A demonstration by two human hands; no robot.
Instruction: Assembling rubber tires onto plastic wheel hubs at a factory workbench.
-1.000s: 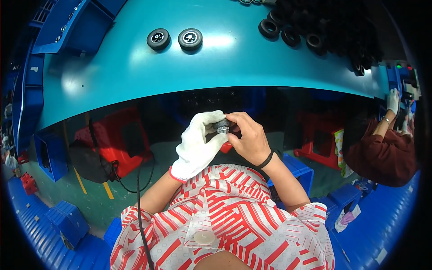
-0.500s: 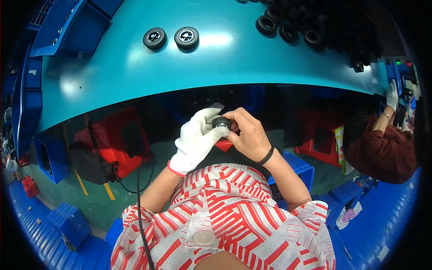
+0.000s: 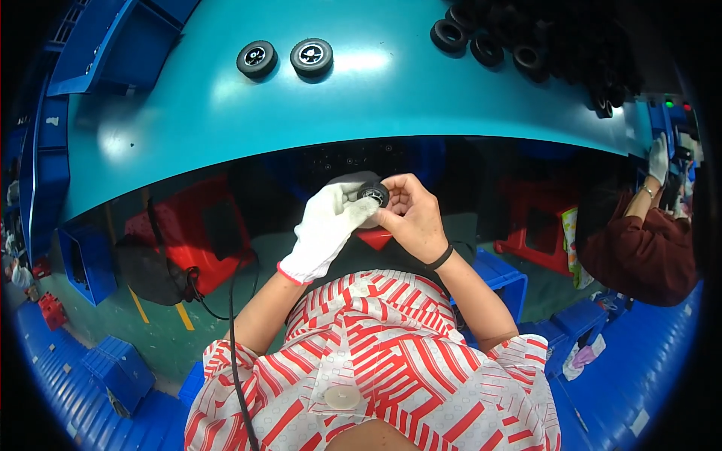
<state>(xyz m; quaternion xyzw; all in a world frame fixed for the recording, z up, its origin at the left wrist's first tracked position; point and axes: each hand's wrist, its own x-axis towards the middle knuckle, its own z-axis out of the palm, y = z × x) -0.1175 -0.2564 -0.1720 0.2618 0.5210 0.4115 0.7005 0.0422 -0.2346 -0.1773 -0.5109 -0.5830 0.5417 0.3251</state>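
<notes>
A small black toy wheel (image 3: 373, 193) with a silver hub is held in front of my chest, below the near edge of the teal table (image 3: 376, 98). My left hand (image 3: 325, 229), in a white glove, grips it from the left. My bare right hand (image 3: 411, 218), with a black band on the wrist, pinches it from the right. Both hands meet on the wheel.
Two finished black wheels (image 3: 256, 59) (image 3: 311, 56) lie on the table at the far left. A heap of black tyres (image 3: 526, 41) sits at the far right. A co-worker in a dark red sleeve (image 3: 639, 248) works to the right. Red stools (image 3: 188, 233) and blue crates (image 3: 83, 255) stand on the floor.
The wheel and both hands stay together; they have shifted slightly in view, and the wheel's hub now faces the camera more.
</notes>
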